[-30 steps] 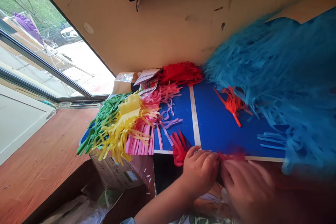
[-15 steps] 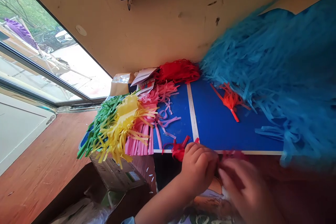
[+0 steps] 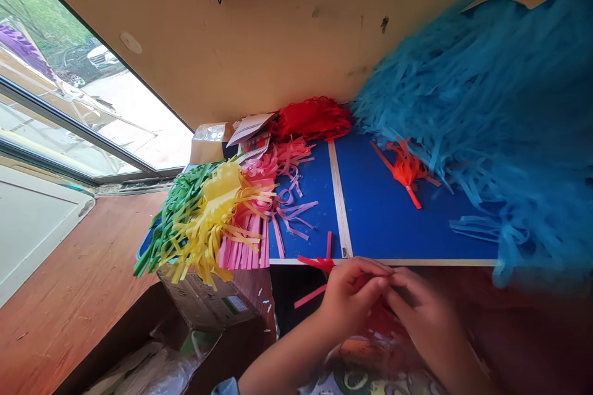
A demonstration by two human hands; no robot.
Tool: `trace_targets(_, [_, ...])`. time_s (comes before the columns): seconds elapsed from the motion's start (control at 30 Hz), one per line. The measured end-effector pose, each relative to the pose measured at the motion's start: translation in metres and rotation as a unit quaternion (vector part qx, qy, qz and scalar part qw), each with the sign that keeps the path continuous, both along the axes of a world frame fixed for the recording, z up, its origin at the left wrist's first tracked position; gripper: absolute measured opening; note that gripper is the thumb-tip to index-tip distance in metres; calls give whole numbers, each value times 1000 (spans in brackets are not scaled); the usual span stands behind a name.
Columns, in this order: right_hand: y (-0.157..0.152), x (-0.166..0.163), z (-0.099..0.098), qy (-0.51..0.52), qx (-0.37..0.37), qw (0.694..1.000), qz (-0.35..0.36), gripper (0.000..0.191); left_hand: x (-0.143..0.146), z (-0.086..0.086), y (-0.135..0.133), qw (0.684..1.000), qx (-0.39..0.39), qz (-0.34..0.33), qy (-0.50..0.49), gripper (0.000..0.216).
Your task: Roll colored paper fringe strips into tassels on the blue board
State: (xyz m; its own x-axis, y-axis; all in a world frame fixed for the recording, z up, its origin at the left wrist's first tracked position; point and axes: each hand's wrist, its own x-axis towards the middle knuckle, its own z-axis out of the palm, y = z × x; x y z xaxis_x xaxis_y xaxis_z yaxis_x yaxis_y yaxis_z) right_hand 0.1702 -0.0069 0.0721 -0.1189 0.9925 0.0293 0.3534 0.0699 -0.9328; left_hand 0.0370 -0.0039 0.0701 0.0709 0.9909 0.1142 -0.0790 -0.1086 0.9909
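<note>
My left hand (image 3: 351,296) and my right hand (image 3: 419,308) meet just below the front edge of the blue table (image 3: 384,222). Both are closed, pinching a bundle of red paper strips (image 3: 319,268) between them. A few loose red ends stick out to the left of my left hand. Most of the bundle is hidden inside my fingers. A finished red-orange tassel (image 3: 406,170) lies on the table farther back.
A huge heap of blue paper fringe (image 3: 491,117) fills the right side. Green (image 3: 178,210), yellow (image 3: 217,210) and pink (image 3: 254,222) fringes hang off the table's left end, red fringe (image 3: 312,117) lies at the back. An open cardboard box (image 3: 199,308) sits on the floor below.
The red strips have been drawn tighter into my fingers, so fewer ends fan out at the left. Both hands shifted slightly and the view tilted a little.
</note>
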Motion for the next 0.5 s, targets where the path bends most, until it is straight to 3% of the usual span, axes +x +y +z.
trace_targets(0.13, [2,3,-1,-57,165,984,-36,9,-2,-3,2,994,83,32,70,17])
trace_targets(0.23, [4,9,2,-60,235,970,-17,9,-5,-6,1,960,199,64,186,14])
trace_targets(0.4, [15,15,8,-85,163,979,85,15,-3,-9,-1,904,281,138,291,8])
trace_targets(0.5, [24,17,12,-116,67,978,160,21,-4,-9,0,890,305,123,315,13])
